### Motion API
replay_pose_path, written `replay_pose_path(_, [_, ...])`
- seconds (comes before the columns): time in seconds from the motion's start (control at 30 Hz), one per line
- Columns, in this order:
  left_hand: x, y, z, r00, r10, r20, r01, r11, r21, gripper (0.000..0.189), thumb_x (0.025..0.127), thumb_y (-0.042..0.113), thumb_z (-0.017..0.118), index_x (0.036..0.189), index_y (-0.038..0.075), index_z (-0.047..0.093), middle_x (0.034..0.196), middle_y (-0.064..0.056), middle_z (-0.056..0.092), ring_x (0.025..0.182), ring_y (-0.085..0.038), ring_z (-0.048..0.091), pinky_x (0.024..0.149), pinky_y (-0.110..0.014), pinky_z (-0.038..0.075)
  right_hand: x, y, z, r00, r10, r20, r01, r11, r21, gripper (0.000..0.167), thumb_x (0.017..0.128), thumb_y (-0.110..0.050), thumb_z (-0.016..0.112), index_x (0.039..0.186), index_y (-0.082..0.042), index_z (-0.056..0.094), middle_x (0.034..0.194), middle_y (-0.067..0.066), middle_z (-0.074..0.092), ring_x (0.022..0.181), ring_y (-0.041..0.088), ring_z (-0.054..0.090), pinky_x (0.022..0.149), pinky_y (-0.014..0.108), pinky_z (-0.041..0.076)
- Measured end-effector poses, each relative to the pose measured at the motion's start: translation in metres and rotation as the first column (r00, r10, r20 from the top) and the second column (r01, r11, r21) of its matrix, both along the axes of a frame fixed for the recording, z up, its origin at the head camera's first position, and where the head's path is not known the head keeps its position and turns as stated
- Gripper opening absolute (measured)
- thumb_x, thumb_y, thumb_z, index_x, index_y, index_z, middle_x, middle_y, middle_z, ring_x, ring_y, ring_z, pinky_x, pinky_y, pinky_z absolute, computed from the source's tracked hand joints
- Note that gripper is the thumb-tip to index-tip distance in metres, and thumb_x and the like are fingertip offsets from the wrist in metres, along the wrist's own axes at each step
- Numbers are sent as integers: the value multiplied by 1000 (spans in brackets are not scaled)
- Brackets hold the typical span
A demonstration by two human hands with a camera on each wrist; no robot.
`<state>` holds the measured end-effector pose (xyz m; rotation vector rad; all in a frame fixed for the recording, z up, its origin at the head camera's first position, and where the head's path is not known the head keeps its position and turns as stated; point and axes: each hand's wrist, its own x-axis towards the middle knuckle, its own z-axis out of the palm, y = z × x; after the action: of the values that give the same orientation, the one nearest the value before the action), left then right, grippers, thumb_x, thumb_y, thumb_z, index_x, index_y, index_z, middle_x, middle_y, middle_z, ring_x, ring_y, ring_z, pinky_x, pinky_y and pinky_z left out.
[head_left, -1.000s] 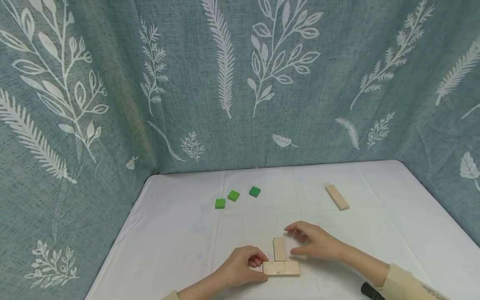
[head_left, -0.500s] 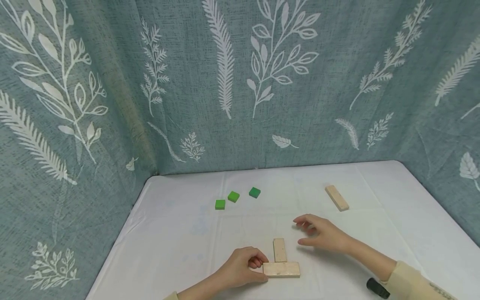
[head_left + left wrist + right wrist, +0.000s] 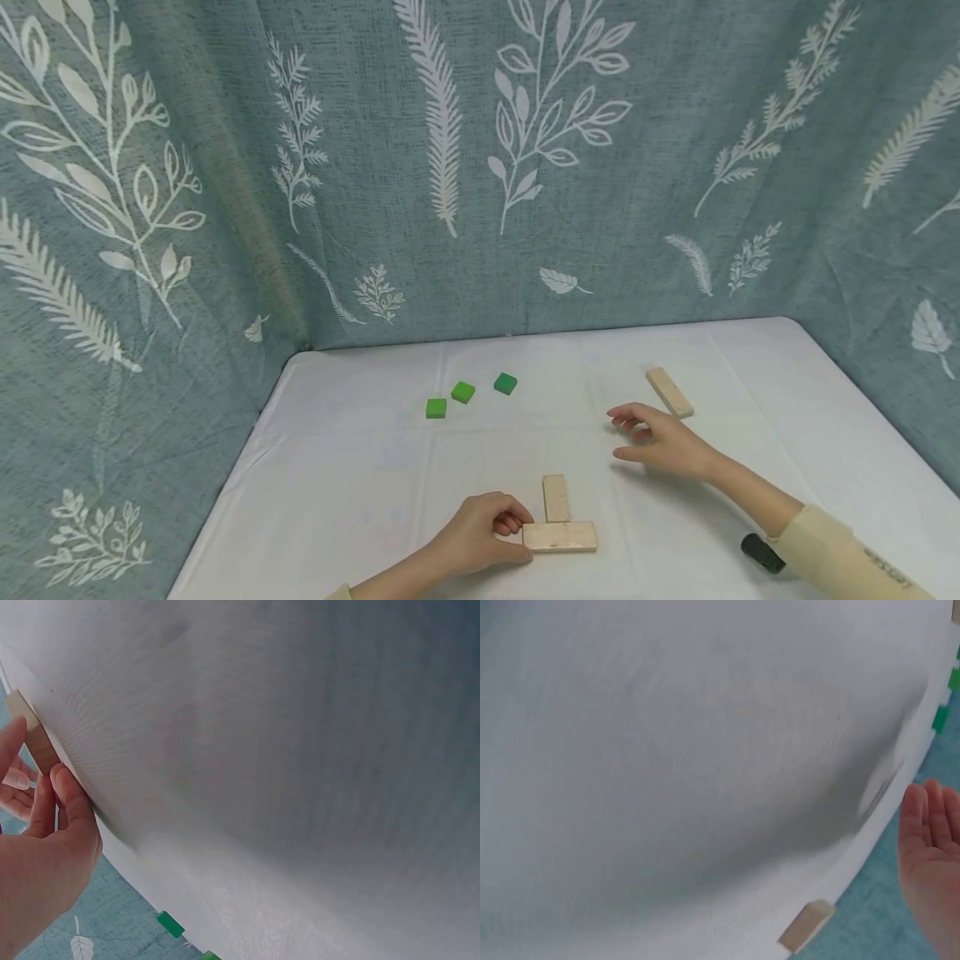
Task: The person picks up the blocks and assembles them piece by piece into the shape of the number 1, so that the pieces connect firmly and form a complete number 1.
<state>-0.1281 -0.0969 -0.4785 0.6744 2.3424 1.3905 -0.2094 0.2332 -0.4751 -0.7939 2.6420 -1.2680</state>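
My left hand (image 3: 483, 533) pinches the left end of a flat wooden block (image 3: 558, 537), which lies crosswise on the white cloth. The left wrist view has the thumb on one side of that block (image 3: 34, 739) and the fingertips on the other. A second wooden block (image 3: 556, 498) extends away from its far side; the two appear to touch and form an upside-down T. Farther right, my right hand (image 3: 663, 446) hovers over the cloth with loosely bent fingers and nothing in them. Just beyond it lies a third wooden block (image 3: 670, 392), slanted.
Three small green blocks lie toward the back: two light green ones (image 3: 436, 408) (image 3: 463, 392) and a darker one (image 3: 506, 383). A black cylindrical object (image 3: 762, 553) is beside the right sleeve. Patterned blue-green curtains (image 3: 480, 167) enclose the white table (image 3: 337, 467).
My right hand has moved away from the two joined blocks, to the right and back toward the third wooden block. The left hand keeps its place on the crosswise block.
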Motion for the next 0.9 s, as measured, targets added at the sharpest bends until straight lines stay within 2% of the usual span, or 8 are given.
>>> replay_pose_path(0.33, [1,1,0,1000,6,-9,-6,1000,-5,28,73,8,85,95,7,69,82,6,59,74,-4,54,69,-20,50,-14,18,6,998,-59,-4,59,998,-30,56,87,-20,75,133,2,51,124,17,57,114,34,53,96,45,46])
replay_pose_path(0.57, [2,3,0,1000,17,-5,-17,1000,-4,27,73,9,85,95,8,70,82,8,59,74,-2,54,69,-19,50,-27,37,6,991,-129,-20,129,992,-7,60,88,-21,74,137,4,48,129,21,55,119,38,50,99,50,42])
replay_pose_path(0.73, [2,3,0,1000,16,-10,-16,1000,2,28,72,9,86,95,7,70,81,7,59,73,-2,54,69,-20,50,-37,48,6,986,-168,-2,168,986,8,62,90,-24,72,139,3,45,135,23,51,126,42,46,103,53,38])
replay_pose_path(0.9, [0,4,0,1000,26,-1,-26,1000,-8,28,72,10,86,95,8,70,81,8,59,74,-2,54,70,-20,50,-43,59,8,982,-189,-12,189,982,23,63,89,-24,73,138,3,45,136,26,48,125,43,42,103,56,36])
